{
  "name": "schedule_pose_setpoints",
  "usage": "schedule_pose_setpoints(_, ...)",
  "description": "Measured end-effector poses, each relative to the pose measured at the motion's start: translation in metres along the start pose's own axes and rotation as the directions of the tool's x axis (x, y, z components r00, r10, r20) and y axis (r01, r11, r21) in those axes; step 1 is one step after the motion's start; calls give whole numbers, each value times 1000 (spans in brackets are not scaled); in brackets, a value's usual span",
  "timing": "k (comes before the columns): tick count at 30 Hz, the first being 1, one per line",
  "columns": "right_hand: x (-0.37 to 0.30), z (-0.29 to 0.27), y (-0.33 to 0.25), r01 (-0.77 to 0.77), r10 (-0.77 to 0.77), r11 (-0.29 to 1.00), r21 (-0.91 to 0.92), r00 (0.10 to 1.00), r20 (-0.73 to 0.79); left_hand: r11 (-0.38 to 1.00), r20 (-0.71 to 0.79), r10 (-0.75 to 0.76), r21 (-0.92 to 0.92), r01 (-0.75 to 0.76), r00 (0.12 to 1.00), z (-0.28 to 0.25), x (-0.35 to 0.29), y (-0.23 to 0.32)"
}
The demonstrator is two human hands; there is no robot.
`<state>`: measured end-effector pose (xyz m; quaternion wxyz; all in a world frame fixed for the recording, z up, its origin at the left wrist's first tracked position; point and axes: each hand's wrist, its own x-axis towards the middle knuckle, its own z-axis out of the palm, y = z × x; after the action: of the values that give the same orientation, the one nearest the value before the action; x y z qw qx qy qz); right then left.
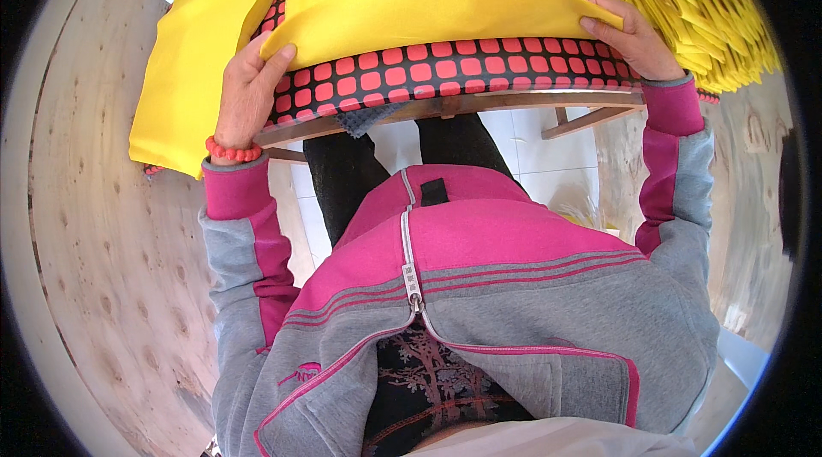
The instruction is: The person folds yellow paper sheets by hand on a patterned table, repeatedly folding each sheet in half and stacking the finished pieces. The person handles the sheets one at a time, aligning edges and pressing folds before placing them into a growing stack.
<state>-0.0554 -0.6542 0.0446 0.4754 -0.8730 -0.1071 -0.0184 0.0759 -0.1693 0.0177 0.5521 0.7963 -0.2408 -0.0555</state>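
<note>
A yellow fabric sheet (428, 25) lies across the table, its near edge folded over into a band. My left hand (251, 80) pinches the left end of that band between thumb and fingers. At the opposite end, my right hand (632, 36) grips the fold, thumb on top, with a yellow corner sticking out past it. Both hands are closed on the same sheet, which is stretched between them. Under it shows a black table cover with red rounded squares (419, 72).
To the left, more yellow fabric (184, 68) hangs over the table's side. A tall stack of folded yellow pieces (698, 8) rises at the right. Wooden table rails (505, 103) run below the cover, near my legs. Wooden boards (111, 226) stand at the left.
</note>
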Motion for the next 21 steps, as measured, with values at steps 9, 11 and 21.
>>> schedule_pose_setpoints(9, 21, 23, 32, 4, -50, 987, -158, 957, -285, 900, -259, 204, 429, -76, 944, 19, 25, -9)
schedule_pose_setpoints(11, 23, 29, 33, 43, -154, 954, -295, 919, -363, 852, -287, 279, 515, -98, 917, 24, 27, -7)
schedule_pose_setpoints(21, 26, 51, 19, -140, -162, 848, -511, 850, -502, 615, -276, 310, 788, 30, 910, 38, 25, -6)
